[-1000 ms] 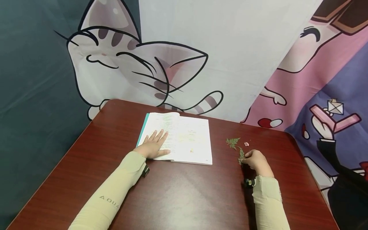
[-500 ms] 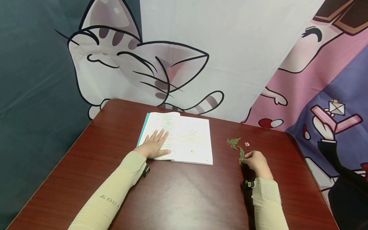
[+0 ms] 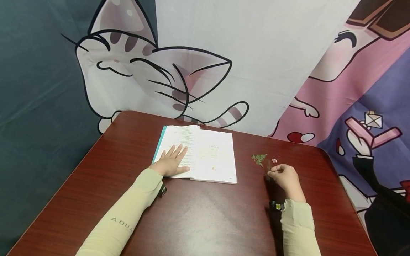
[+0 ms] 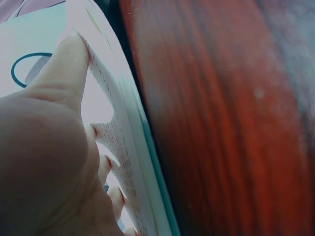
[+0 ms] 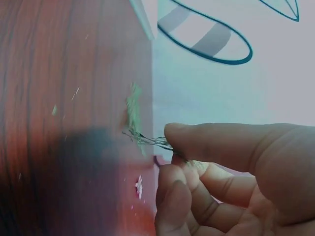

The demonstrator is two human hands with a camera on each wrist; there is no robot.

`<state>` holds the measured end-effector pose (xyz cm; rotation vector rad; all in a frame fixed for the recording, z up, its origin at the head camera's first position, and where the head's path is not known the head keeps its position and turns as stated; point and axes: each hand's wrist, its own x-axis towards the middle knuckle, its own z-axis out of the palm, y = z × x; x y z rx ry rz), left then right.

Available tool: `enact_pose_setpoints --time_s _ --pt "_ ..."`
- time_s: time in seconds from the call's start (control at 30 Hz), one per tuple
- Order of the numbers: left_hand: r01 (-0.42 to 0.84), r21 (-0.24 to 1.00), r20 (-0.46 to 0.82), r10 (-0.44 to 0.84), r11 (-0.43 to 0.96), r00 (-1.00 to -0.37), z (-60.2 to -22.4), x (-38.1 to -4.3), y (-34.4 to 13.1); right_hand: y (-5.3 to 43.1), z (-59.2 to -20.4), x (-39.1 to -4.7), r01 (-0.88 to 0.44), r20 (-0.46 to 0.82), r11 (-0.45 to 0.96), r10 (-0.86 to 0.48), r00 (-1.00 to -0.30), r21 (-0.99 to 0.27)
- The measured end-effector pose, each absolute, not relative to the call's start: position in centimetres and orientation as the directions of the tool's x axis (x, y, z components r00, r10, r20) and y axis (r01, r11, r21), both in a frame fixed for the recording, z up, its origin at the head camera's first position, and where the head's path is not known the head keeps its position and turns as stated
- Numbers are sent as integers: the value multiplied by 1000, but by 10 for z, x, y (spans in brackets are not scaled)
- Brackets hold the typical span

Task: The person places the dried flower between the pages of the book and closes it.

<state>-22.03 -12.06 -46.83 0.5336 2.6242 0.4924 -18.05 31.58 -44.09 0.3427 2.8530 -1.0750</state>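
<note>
The right hand (image 3: 286, 178) is the nearer one to the plants, and its thumb and index finger are pinched together on a thin dark sprig (image 5: 157, 142), while the other fingers are bent behind. The sprig is directly at these fingertips; in the right wrist view it goes out from them as a few narrow strands, so its long axis seems to continue roughly the line of the thumb. In the head view it is only a brown blur ahead of the fingertips, so I cannot tell its exact tilt, nor whether any part touches the table (image 3: 198, 220). The important relation, in my judgement, is with the book (image 3: 221, 149): it lies to the left of the right hand, well apart from it, with its right page on the side facing the sprig. The left hand (image 3: 169, 165) lies flat on the left page with fingers spread, and I see nothing held in it. Forward and to the left of the right hand, between it and the book, a green fern leaf (image 3: 258, 159) lies on the table, and a small pink flower (image 3: 274, 160) is just ahead of the pinching fingers.
</note>
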Motion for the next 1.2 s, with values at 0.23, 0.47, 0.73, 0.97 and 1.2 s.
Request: enact_pose_setpoints --time_s 0.23,0.47,0.73,0.97,1.2 --pt "291 428 -313 442 856 -840 -466 -219 -121 304 -436 -180 175 -86 654 165 -982 -736" --pt "295 432 -308 447 852 -840 -465 -218 -121 289 -435 -184 164 -84 514 176 -981 -842" --pt "295 424 -312 444 856 -840 -466 -218 -121 268 -438 -192 145 -92 340 165 -982 -929" --pt "296 422 -311 444 857 -840 -466 -219 -121 248 -439 -199 128 -109 178 115 -987 -976" --pt "294 411 -321 439 863 -839 -467 -219 -121 227 -438 -207 84 -80 65 55 -995 -994"
